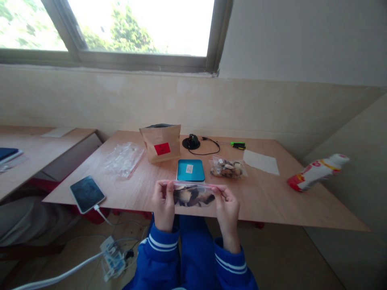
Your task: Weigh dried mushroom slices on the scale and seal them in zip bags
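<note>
Both my hands hold a small clear zip bag (193, 195) filled with brown and pale pieces, just above the near edge of the wooden table (272, 197). My left hand (163, 205) pinches the bag's top left corner. My right hand (226, 209) pinches its top right corner. The bag hangs stretched between them. Right behind it lies a teal flat box (190, 170) with a white label, and beside that a second filled clear bag (228, 168).
A brown paper pouch (161, 143) with a red label stands at the back. Empty clear bags (124, 159) lie left, a phone (87, 193) on a cable near the left corner. A black gadget (191, 142), green marker (238, 145), paper sheet (261, 162) and tipped bottle (316, 172) lie right.
</note>
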### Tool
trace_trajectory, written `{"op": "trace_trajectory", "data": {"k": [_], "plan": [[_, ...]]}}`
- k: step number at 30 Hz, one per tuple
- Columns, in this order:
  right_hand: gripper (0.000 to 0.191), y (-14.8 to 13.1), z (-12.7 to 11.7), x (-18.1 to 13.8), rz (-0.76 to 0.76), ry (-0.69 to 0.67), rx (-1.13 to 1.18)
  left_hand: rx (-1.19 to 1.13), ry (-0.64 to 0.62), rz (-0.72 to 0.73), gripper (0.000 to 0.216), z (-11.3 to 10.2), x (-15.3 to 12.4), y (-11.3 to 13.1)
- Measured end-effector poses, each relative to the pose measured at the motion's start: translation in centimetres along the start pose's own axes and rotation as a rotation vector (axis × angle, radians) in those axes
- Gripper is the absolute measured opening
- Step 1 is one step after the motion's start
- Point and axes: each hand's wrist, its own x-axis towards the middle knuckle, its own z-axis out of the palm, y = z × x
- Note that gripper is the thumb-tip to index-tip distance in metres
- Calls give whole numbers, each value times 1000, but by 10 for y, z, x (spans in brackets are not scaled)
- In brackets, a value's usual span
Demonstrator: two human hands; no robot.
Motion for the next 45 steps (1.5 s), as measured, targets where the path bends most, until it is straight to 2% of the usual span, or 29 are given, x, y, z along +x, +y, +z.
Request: {"op": "trace_trajectory", "data": {"k": [4,7,11,15,18,21,25,29,32,33,35,38,42,45], "plan": [[28,-2,1,-1,-82,52,18,-10,22,30,35,-1,-1,3],[25,-3,-4,2,-116,-29,4,-46,-11,55,33,-2,-1,6],[19,-13,-14,4,-279,-185,-186,-30,-19,107,34,-1,-2,3],[17,-24,-17,3,-441,-177,-372,-15,-12,87,32,-1,-5,-3],[13,-23,-17,1,-432,-169,-347,-9,8,97,31,-1,-7,-4],[16,-20,-16,-3,-356,-151,-285,55,87,126,31,0,-7,0],[19,-18,-14,-6,-351,-136,-257,126,145,137,30,0,-7,4],[19,-19,-15,-5,-394,-169,-265,79,100,130,29,-1,-7,0],[7,-26,-17,-5,-476,-184,-317,-30,19,132,25,-1,-9,-6],[12,-29,-18,-5,-507,-195,-330,-58,-8,140,23,-1,-10,-7],[23,-36,-18,-7,-556,-234,-337,-86,-53,168,20,0,-13,-8],[24,-46,-20,-8,-592,-337,-361,-100,-94,231,17,2,-15,-7],[26,-51,-25,-1,-575,-512,-438,-129,-64,246,16,3,-16,-8],[33,-53,-28,7,-596,-569,-482,-141,-51,229,15,2,-15,-10]]}}
